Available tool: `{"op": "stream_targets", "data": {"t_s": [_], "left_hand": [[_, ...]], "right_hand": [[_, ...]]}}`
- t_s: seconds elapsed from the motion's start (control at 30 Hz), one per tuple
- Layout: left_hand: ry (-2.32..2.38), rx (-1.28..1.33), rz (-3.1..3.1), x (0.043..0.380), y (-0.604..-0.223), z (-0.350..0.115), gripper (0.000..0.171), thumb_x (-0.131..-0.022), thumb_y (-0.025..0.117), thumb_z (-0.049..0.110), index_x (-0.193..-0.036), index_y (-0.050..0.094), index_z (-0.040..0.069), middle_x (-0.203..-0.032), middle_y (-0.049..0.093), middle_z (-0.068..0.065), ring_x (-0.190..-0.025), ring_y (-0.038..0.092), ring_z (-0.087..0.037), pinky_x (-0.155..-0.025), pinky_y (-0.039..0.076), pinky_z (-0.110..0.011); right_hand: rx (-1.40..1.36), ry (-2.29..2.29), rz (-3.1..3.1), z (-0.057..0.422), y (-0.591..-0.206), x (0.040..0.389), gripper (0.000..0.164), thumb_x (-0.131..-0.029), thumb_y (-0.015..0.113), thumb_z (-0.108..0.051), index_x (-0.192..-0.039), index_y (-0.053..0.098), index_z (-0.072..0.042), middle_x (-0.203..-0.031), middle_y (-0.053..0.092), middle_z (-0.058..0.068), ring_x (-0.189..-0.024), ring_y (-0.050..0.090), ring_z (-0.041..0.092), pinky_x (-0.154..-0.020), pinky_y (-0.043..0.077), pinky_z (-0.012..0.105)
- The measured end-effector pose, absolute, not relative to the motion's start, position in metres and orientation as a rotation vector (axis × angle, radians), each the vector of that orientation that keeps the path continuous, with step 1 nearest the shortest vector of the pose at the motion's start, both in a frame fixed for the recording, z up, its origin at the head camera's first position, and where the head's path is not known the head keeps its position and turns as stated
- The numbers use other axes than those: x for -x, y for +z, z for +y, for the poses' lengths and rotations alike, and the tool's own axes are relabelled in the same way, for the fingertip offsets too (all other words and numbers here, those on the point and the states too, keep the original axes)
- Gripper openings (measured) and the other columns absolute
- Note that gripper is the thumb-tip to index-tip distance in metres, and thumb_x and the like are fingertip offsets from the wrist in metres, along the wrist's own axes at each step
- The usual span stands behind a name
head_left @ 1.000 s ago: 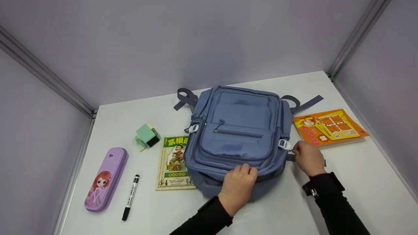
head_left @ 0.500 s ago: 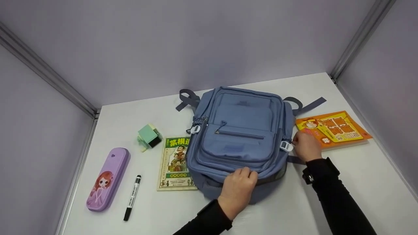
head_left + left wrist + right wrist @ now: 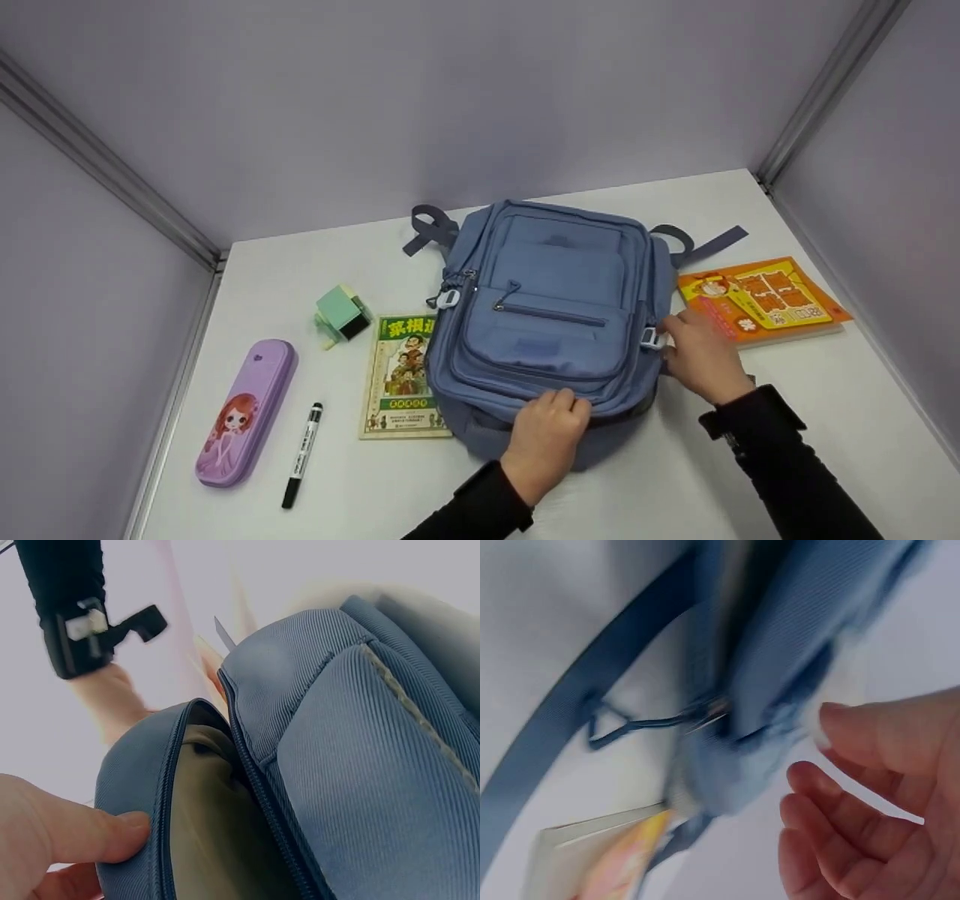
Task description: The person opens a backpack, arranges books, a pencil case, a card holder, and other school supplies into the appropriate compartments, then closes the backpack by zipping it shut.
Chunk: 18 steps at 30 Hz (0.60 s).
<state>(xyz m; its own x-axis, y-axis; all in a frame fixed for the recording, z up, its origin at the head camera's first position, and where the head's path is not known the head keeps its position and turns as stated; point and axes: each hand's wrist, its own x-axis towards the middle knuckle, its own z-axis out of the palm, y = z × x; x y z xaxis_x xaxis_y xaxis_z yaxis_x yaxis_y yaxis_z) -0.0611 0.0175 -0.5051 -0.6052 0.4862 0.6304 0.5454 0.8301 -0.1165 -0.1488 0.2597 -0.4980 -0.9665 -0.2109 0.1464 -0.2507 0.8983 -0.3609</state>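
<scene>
A blue backpack (image 3: 555, 262) lies front side up on the white table. My left hand (image 3: 547, 442) pinches the fabric at its near edge, thumb outside the zipper line in the left wrist view. There the main opening gapes, and a tan lining (image 3: 217, 817) shows inside. My right hand (image 3: 705, 356) is at the bag's right side, fingertips right at a white buckle (image 3: 652, 337). In the right wrist view its thumb and loosely bent fingers stand apart, and a zipper pull cord (image 3: 637, 724) hangs loose, away from them.
Left of the bag lie a green-covered book (image 3: 405, 375), partly under it, a green block figure (image 3: 343, 313), a black-and-white marker (image 3: 303, 454) and a purple pencil case (image 3: 244, 412). An orange book (image 3: 765, 300) lies on the right. Grey panels (image 3: 480, 97) wall the table.
My right hand has moved up along the bag's right side, from the zipper end to the white buckle, and its fingers have loosened. My left hand keeps its hold at the near edge.
</scene>
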Motion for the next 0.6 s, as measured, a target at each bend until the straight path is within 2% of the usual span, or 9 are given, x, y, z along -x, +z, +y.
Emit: {"op": "stream_targets", "data": {"t_s": [0.17,0.3,0.4,0.6], "left_hand": [[-0.115,0.755,-2.323,0.061,-0.503,0.016,0.023,-0.068,0.081,0.006,-0.071,0.062,0.018,-0.068,0.056,0.006,-0.056,0.053,-0.009,-0.047,0.037,-0.021],[-0.116,0.767,-2.327,0.062,-0.502,0.014,0.023,-0.069,0.082,0.007,-0.072,0.063,0.019,-0.069,0.056,0.005,-0.058,0.053,-0.009,-0.050,0.039,-0.021],[-0.137,0.776,-2.335,0.062,-0.504,0.013,0.022,-0.071,0.080,0.006,-0.073,0.063,0.019,-0.069,0.056,0.005,-0.058,0.053,-0.009,-0.050,0.040,-0.021],[-0.165,0.786,-2.345,0.063,-0.508,0.013,0.021,-0.074,0.079,0.005,-0.073,0.063,0.020,-0.068,0.056,0.004,-0.057,0.051,-0.009,-0.050,0.037,-0.020]], "right_hand": [[-0.697,0.608,-2.799,0.230,-0.487,0.109,0.032,-0.077,0.082,-0.007,-0.106,0.067,-0.005,-0.104,0.066,0.011,-0.097,0.062,0.027,-0.085,0.052,0.045],[-0.900,0.628,-2.691,0.217,-0.489,0.091,0.025,-0.077,0.082,-0.009,-0.098,0.069,-0.011,-0.101,0.066,0.003,-0.093,0.061,0.018,-0.081,0.052,0.039],[-0.958,0.648,-2.638,0.213,-0.494,0.084,0.022,-0.077,0.081,-0.006,-0.094,0.069,-0.012,-0.098,0.066,0.001,-0.090,0.061,0.016,-0.078,0.052,0.037],[-0.936,0.661,-2.601,0.206,-0.509,0.078,0.027,-0.070,0.085,-0.006,-0.091,0.069,-0.012,-0.093,0.066,-0.001,-0.085,0.060,0.013,-0.074,0.052,0.034]]}}
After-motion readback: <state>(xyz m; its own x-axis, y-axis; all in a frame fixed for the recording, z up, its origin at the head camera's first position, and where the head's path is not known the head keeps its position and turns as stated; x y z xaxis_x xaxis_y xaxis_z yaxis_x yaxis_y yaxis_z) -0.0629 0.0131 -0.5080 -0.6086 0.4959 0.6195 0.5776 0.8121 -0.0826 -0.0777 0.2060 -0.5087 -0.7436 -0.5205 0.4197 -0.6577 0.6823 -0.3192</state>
